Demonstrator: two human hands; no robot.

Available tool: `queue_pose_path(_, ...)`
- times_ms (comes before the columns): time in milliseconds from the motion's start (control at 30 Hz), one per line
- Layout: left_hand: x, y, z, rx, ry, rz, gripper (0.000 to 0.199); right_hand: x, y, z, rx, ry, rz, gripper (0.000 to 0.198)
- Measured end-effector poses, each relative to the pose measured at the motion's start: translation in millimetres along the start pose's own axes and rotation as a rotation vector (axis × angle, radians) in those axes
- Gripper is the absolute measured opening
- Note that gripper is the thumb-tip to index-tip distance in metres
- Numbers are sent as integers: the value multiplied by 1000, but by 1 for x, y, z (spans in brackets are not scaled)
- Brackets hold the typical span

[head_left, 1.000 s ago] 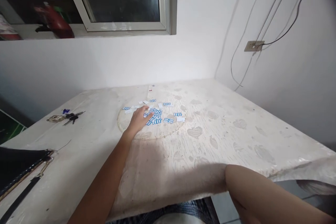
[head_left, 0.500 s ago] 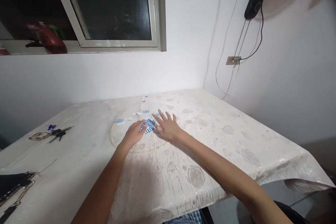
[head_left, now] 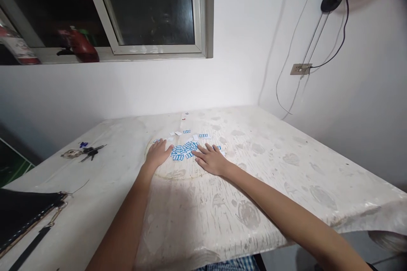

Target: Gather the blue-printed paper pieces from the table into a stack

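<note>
A loose pile of small white cards with blue markings (head_left: 184, 150) lies on the covered table (head_left: 197, 207), between my two hands. My left hand (head_left: 157, 153) rests flat at the pile's left side, fingers stretched forward, partly covering a few pieces. At the right side my right hand (head_left: 212, 159) lies palm down with fingers spread, its fingertips touching the pile's edge. A few more pieces lie beyond the fingers, among them a blue-marked strip (head_left: 187, 131) and a plain white piece (head_left: 178, 133). What is under the palms is hidden.
Keys (head_left: 91, 152) and a small blue object (head_left: 83, 145) lie on the left of the table. A black zippered pouch (head_left: 25, 216) is at the near left. A wall with a window (head_left: 152, 8) and a socket (head_left: 301, 69) stands behind.
My hands have moved apart, the left outward and the right nearer, so more of the pile shows between them. The view has shifted left.
</note>
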State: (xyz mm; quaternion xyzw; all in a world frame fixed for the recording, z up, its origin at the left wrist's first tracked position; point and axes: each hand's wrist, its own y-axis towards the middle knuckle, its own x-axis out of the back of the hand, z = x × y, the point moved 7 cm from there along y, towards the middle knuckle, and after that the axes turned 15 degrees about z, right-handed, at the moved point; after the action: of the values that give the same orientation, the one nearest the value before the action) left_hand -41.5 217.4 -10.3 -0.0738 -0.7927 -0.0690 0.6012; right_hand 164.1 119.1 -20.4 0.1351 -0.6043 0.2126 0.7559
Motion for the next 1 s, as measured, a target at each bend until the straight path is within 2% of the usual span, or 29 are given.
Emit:
queue_pose_path(167, -22, -3, -33, -109, -51, 60, 49, 0, -1, 0, 3, -13, -5, 46)
queue_pose_path(333, -22, -13, -55, -220, -191, 67, 51, 0, -2, 1, 6, -14, -8, 46)
queue_pose_path(600, -12, -14, -55, -235, -531, 46, 68, 2, -3, 2, 61, 23, -42, 46)
queue_pose_path(800, -9, -13, -51, -227, -772, 34, 78, 8, -7, 12, 264, 35, -76, 39)
queue_pose_path(900, -9, -11, -48, -217, -851, 43, 79, 11, -8, 18, 316, 49, -109, 40)
queue_pose_path(1000, -10, -11, -50, -230, -892, 48, 76, 11, -7, 21, 302, 70, -144, 42)
